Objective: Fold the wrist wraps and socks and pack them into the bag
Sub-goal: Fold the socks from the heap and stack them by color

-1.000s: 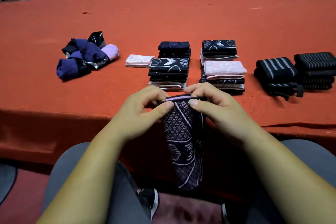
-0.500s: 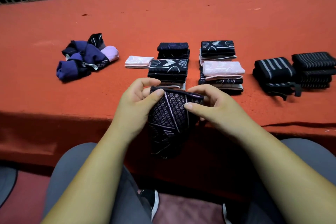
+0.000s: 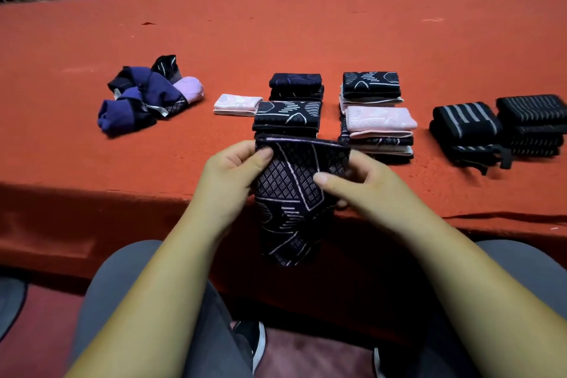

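Dark patterned sock [image 3: 294, 190]: navy knit with lilac diamond grids and line motifs, pinched at its upper corners between the left hand [image 3: 230, 175] and the right hand [image 3: 365, 190]. Its lilac-trimmed top edge is level and its body hangs in front of the table [image 3: 306, 34] edge.

Unfolded socks [image 3: 147, 98]: a loose purple, lilac and black heap at far left.

Pink folded sock [image 3: 237, 104]: lying flat and alone, just left of the stacks.

Folded sock stacks: four neat piles in two columns, three dark-topped [image 3: 296, 84] [image 3: 288, 113] [image 3: 371, 84] and one pink-topped [image 3: 380, 123].

Wrist wraps [image 3: 463, 129] [image 3: 534, 123]: black with grey stripes, folded in two adjacent stacks at right.
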